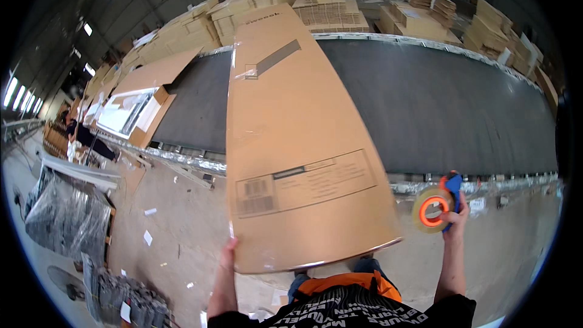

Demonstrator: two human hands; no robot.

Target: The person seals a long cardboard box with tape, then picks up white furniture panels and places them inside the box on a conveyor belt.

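Across the dark conveyor belt point(437, 109), broad face up and jutting past the near rail point(486, 185) toward the body: 1 long brown carton point(291, 121), with 1 printed panel point(310, 182) near the close end. Contents hidden, so weight only guessable; expect awkward more than light, given the length. Probably stiff along the long edges, softer mid-face, prone to crushing at the corners; likely smooth enough to slide under a loose palm, slicker where glossy near the close edge. Treat as fragile inside, to be safe. Best to take hold low at the 2 near corners, fingers under the bottom edge, leaving the far part to the belt; avoid pushing down mid-face. At the near-left corner: left hand point(228, 255), touching the side edge, most fingers hidden by the board; no way to judge from here whether pinching or just steadying. Relative to that hold: carton directly to the right and stretching far ahead, so plenty of leverage against 1 wrist. Out past the near-right corner, apart from the board: right hand point(456, 215), wrapped round 1 blue-and-orange tape dispenser point(453, 185) with a roll of tape facing the carton. Should handle light and rigid; best held by the blue body, clear of the sticky face
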